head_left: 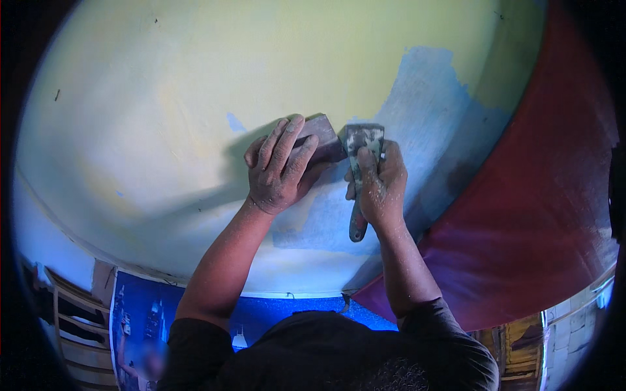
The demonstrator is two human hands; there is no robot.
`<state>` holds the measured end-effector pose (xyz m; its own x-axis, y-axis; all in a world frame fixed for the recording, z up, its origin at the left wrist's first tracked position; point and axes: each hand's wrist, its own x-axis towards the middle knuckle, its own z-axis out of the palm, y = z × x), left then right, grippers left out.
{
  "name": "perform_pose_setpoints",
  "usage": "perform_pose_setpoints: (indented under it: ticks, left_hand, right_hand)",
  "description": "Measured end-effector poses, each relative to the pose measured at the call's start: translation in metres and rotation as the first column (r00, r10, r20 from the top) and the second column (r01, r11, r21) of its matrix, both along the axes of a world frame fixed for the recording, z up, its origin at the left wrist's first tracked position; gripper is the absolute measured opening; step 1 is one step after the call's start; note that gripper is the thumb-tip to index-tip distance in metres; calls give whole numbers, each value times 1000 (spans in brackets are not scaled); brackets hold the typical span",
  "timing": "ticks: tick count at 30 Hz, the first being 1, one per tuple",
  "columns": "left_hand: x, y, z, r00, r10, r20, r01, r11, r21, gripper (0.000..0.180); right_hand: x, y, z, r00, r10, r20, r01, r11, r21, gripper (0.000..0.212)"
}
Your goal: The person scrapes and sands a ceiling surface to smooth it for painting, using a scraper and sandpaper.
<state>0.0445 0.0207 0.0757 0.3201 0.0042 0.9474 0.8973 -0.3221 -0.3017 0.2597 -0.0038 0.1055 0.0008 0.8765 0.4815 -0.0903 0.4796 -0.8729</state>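
My dusty left hand (277,171) is wrapped round a dark rectangular sanding block (319,135), its fingers laid over the top. The block lies against a pale yellow wall (169,85), or very close to it. Just to the right, my right hand (383,189) grips a putty knife (365,135) by its dark handle, the thumb pressed along it. The knife's broad blade points up and is smeared with whitish residue. Its blade edge is close beside the block's right end; I cannot tell whether they touch. Pale dust specks both forearms.
A large bluish patch (424,91) without yellow paint spreads to the right of my hands. Dark red sheeting (521,215) hangs along the right side. Below are a blue printed sheet (140,313) and, at lower left, a slatted wooden frame (78,326).
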Motion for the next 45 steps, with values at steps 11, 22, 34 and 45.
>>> perform_pose_setpoints:
  ticks: [11,22,34,45]
  left_hand:
    - [-2,-1,0,1000,3,-4,-3,1000,1,55]
    - [-1,-2,3,1000,0,4,0,1000,3,53]
    - [-3,-2,5,999,-32,-21,32,999,-8,60]
    - [-4,-3,5,999,-37,-11,37,999,-25,58]
  right_hand:
    - [-2,-2,-6,1000,5,-10,-5,1000,-18,22]
    - [-2,-1,0,999,-19,-43,18,999,-35,20]
    - [-4,-5,13,998,-49,-31,48,999,-23,21]
    - [-2,-7,17,999,-40,-4,39,998,-53,19]
